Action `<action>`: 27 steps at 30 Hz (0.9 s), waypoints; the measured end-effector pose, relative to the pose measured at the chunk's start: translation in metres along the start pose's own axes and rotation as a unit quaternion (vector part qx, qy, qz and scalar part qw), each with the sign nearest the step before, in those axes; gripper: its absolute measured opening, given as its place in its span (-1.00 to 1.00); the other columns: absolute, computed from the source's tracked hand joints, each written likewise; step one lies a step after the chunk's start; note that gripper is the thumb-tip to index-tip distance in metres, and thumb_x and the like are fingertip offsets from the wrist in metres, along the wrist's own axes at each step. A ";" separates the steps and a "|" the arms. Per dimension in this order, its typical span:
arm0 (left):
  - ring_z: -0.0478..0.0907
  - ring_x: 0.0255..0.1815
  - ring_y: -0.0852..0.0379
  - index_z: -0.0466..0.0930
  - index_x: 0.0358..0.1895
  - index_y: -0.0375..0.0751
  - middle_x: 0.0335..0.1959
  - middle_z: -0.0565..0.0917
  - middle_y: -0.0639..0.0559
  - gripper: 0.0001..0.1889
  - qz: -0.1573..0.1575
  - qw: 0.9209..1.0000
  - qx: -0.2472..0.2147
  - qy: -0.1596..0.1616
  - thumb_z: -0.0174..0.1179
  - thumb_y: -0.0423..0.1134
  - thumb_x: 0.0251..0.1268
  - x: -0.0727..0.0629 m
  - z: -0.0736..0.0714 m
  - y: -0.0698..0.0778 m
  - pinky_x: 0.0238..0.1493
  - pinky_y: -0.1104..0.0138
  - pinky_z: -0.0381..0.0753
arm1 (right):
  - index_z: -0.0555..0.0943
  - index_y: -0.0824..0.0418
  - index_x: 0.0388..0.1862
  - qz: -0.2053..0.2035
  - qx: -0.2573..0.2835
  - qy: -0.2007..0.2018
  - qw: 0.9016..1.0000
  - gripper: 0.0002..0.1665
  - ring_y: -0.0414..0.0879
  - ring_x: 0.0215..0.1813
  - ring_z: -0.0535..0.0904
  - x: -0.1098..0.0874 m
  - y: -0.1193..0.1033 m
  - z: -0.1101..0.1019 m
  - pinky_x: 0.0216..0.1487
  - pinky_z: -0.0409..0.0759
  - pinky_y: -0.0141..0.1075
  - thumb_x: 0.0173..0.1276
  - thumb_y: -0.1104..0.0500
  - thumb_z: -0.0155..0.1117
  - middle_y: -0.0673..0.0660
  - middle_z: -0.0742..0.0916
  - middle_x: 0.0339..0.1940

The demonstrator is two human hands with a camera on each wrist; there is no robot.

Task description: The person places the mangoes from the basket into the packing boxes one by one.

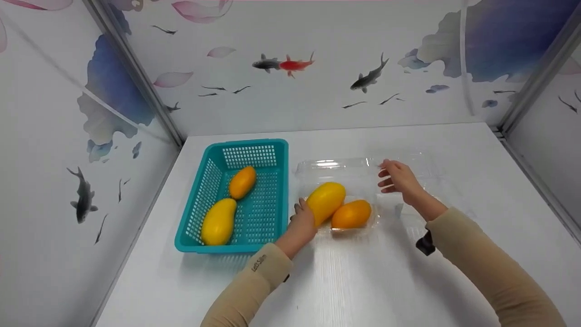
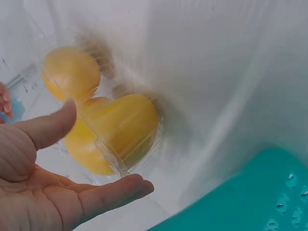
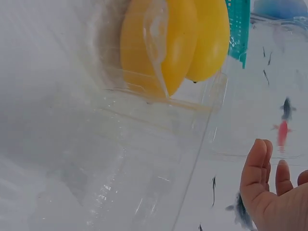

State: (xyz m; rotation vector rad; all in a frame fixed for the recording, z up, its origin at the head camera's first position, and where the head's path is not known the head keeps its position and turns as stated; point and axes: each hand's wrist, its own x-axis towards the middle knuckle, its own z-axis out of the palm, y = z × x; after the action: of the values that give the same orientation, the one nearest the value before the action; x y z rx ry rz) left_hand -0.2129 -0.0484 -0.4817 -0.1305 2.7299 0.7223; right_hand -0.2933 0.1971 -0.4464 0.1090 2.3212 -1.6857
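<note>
A clear plastic box (image 1: 345,186) holds a large yellow mango (image 1: 329,200) and a smaller orange mango (image 1: 353,214), side by side. My left hand (image 1: 304,221) is at the box's left side, overlapping the yellow mango in the head view. Seen from the left wrist, its thumb and fingers (image 2: 101,195) are spread apart right at the clear rim (image 2: 108,156). Over the transparent lid (image 1: 422,170), on the right, my right hand (image 1: 401,179) hovers with loosely bent fingers and nothing in it. The right wrist view shows these fingers (image 3: 255,168) beyond the plastic edge.
To the left stands a teal mesh basket (image 1: 283,181) with a yellow mango (image 1: 219,222) and an orange mango (image 1: 243,182) inside. It sits close beside the clear box on the white table (image 1: 345,281). Printed wall panels (image 1: 317,104) border the table at the back and sides.
</note>
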 end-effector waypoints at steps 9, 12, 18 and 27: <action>0.38 0.15 -0.26 -0.11 0.34 -0.57 0.31 0.14 -0.46 -0.27 0.039 0.997 0.064 0.003 0.10 -0.34 0.25 -0.019 0.007 -0.009 0.16 0.08 0.38 | 0.20 0.39 0.24 0.024 0.004 -0.058 0.998 -0.39 -0.17 -0.49 0.58 -0.024 0.017 0.004 -0.34 0.62 -0.33 0.45 -0.06 -0.16 0.16 0.57 -0.27; 0.31 0.20 -0.31 -0.09 0.32 -0.58 0.32 0.09 -0.47 -0.21 0.043 0.997 0.064 -0.010 0.17 -0.24 0.21 -0.029 0.011 -0.012 0.18 0.05 0.35 | 0.19 0.41 0.25 0.038 0.014 -0.074 0.996 -0.46 -0.17 -0.57 0.58 -0.031 0.023 0.007 -0.39 0.62 -0.32 0.44 0.08 -0.13 0.12 0.62 -0.39; 0.06 0.36 -0.30 -0.18 0.38 -0.51 0.42 -0.17 -0.39 -0.15 0.025 0.999 -0.013 -0.039 0.15 -0.18 0.23 -0.045 0.018 -0.019 0.25 0.04 0.23 | 0.13 0.43 0.30 0.032 -0.004 -0.082 0.996 -0.45 -0.12 -0.50 0.65 -0.042 0.035 0.013 -0.36 0.63 -0.27 0.38 0.25 -0.15 0.27 0.70 -0.29; -0.12 0.44 -0.19 -0.33 0.38 -0.50 0.42 -0.25 -0.42 -0.11 0.032 0.995 -0.084 -0.033 0.12 -0.18 0.25 -0.051 0.025 -0.031 0.33 0.05 0.08 | 0.16 0.39 0.29 0.009 -0.090 -0.060 0.994 -0.42 -0.02 -0.31 0.67 -0.047 0.048 0.020 -0.23 0.62 -0.24 0.36 0.17 -0.05 0.36 0.64 -0.06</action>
State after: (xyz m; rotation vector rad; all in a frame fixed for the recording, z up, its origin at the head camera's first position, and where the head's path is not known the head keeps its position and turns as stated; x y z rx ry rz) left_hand -0.1526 -0.0631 -0.5001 -0.0561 2.6199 0.9561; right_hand -0.2346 0.1986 -0.4844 -0.0073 2.3611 -1.4245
